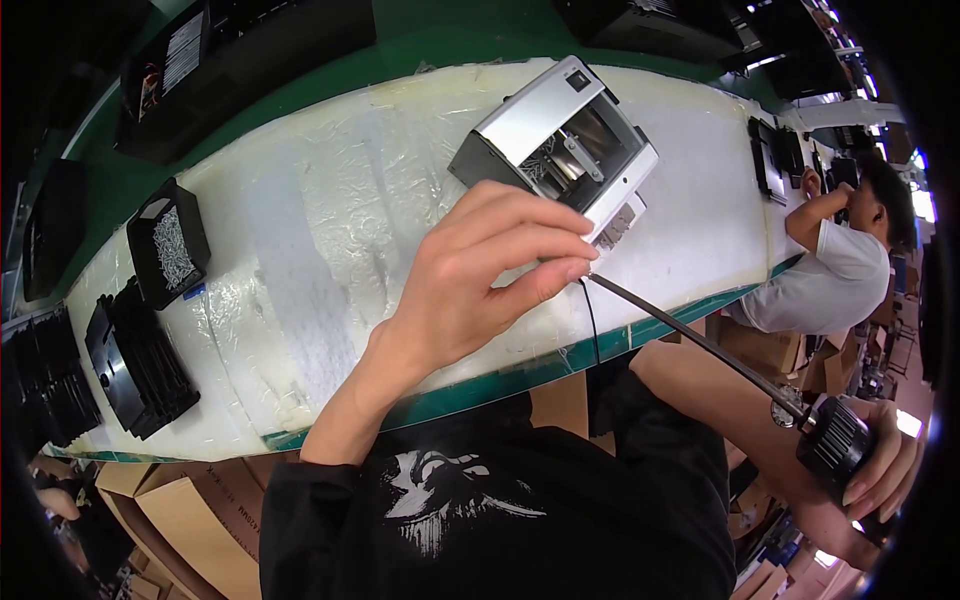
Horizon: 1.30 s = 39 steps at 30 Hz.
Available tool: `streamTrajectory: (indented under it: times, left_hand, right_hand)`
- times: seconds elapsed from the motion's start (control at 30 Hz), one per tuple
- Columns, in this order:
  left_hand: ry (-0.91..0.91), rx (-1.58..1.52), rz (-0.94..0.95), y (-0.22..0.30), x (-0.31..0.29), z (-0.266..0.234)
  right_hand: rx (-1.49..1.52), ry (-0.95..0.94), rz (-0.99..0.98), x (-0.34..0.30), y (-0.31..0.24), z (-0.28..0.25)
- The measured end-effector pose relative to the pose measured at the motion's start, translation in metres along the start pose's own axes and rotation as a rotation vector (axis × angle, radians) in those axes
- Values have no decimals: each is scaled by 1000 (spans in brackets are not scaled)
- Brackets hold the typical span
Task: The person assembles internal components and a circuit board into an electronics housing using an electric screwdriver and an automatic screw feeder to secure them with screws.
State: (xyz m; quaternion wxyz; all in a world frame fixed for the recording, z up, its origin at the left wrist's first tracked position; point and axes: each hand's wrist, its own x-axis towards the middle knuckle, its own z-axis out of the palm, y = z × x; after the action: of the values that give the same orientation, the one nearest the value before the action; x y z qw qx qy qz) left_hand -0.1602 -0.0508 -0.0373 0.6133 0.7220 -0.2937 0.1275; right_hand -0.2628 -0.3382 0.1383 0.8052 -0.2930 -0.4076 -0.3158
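Screwdriver [838,440]: slanted, long shaft crossing the worktop's [330,200] near edge, tip just beside the feeder's near side.
Right hand [888,462]: grip wrapped around the black handle, likely to carry its weight past the edge.
Left hand [455,265]: thumb and fingers pinched at the tip, probably steadying it; anything between them too small to tell.
Feeder [510,135]: boxy, screws inside, presumably set there for easy reach.
Free room: wide bare stretch left of the feeder.
Left end: screw bin [144,270] beside black parts [140,370].
Right end: co-worker [845,255] well apart.
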Motion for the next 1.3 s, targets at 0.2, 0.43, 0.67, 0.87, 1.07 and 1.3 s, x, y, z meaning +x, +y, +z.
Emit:
streamTrajectory:
  times: [0.2, 0.43, 0.67, 0.87, 1.07, 1.3]
  left_hand:
    - [39, 385, 139, -15, 30, 0]
    - [-8, 429, -32, -19, 30, 8]
    - [140, 325, 6, 2, 5, 21]
    - [-54, 128, 0, 24, -17, 18]
    - [-61, 94, 47, 24, -33, 3]
    - [210, -712, -267, 31, -59, -27]
  right_hand:
    - [-299, -44, -66, -6, 41, 12]
    - [-400, -26, -36, -17, 29, -4]
    - [-524, -19, 23, -28, 28, -11]
    - [-358, 178, -74, -33, 34, -17]
    - [-221, 192, 5, -33, 30, -16]
    - [-293, 293, 50, -46, 34, -15]
